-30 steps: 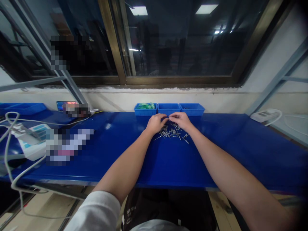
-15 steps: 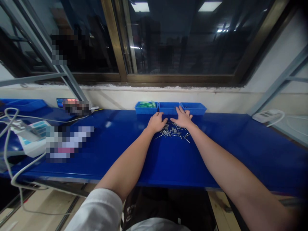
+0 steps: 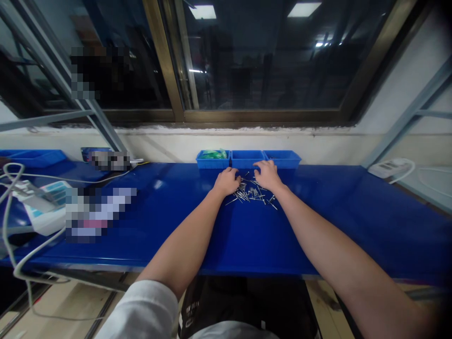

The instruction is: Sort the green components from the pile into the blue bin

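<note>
A loose pile of thin silvery metal pins (image 3: 252, 193), like nails or rivets, lies on the blue table. My left hand (image 3: 227, 181) rests at the pile's left edge, thumb and forefinger apart, with some pins partly under the fingertips. Just behind the pile's right side, my right hand (image 3: 268, 175) has its fingers bent and a gap between thumb and forefinger; I see nothing held there. One pin (image 3: 247, 174) lies apart between the hands. Behind them is the middle blue bin (image 3: 247, 163), close to my right fingertips.
Beside the middle bin stand a left bin (image 3: 213, 164) holding green packets and a right bin (image 3: 285, 163) with small dark contents. White power strips (image 3: 47, 207) and cables lie at left, another power strip (image 3: 391, 167) at far right. Grey metal posts rise on both sides.
My right hand has drawn back from the middle bin toward the pile, its fingers bending. A single pin now shows between the hands. My left hand has hardly moved.
</note>
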`<action>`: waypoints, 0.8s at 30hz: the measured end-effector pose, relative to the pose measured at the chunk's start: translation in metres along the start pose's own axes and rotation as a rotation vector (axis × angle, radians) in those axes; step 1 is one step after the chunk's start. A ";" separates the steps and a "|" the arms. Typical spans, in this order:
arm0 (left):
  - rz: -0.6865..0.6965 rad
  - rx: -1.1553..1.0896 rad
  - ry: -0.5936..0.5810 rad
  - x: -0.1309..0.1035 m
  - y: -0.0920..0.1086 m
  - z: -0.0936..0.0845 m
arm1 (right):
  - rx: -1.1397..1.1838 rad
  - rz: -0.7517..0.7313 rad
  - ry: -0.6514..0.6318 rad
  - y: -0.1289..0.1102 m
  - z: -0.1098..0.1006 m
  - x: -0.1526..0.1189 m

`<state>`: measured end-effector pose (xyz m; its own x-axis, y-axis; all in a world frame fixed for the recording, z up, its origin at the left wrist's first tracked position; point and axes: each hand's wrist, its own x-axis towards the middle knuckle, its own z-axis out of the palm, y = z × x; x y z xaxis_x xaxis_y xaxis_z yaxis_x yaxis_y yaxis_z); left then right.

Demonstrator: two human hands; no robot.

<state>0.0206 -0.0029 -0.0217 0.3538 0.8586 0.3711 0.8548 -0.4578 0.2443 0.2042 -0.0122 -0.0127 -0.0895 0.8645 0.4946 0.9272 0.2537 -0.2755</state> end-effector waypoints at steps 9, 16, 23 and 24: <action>-0.029 -0.019 0.019 0.001 -0.004 -0.002 | 0.023 -0.147 -0.217 -0.003 -0.011 0.016; -0.012 -0.019 0.029 0.002 -0.006 0.000 | -0.324 -0.247 -0.447 -0.030 -0.014 0.038; -0.007 -0.015 0.025 0.001 -0.002 -0.002 | -0.492 -0.348 -0.489 -0.039 -0.010 0.035; -0.008 -0.017 0.025 0.001 -0.002 -0.002 | -0.494 -0.353 -0.501 -0.038 -0.011 0.035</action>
<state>0.0184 -0.0016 -0.0201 0.3371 0.8562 0.3915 0.8508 -0.4551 0.2627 0.1698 0.0035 0.0238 -0.4536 0.8910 0.0213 0.8569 0.4294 0.2851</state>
